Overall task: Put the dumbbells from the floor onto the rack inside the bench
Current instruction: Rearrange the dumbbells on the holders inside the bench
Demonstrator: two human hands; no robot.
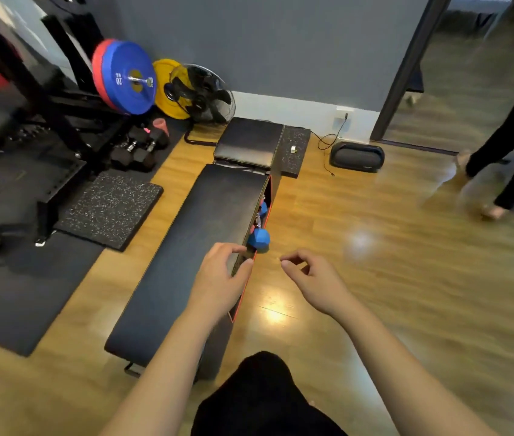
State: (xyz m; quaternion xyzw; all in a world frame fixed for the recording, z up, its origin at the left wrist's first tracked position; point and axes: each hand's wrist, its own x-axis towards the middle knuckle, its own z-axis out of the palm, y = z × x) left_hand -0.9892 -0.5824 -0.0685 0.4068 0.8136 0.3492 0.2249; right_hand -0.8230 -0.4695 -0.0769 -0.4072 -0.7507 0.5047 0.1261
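A long black bench (pixel 192 247) stands on the wooden floor with its right side open and edged in red. A blue dumbbell (pixel 258 239) sticks out of that opening, and more blue dumbbells (pixel 263 209) sit deeper inside. My left hand (pixel 221 278) rests over the bench's right edge just below the blue dumbbell, fingers curled and apart, holding nothing. My right hand (pixel 309 275) hovers over the floor to the right of the bench, fingers loosely bent, empty.
Black dumbbells (pixel 142 149), coloured weight plates (pixel 123 77) and a fan (pixel 202 92) stand at the back left beside a black rack. Rubber mats (pixel 107 209) lie left of the bench. A speaker (pixel 356 155) sits by the wall. A person's legs (pixel 507 158) are at right.
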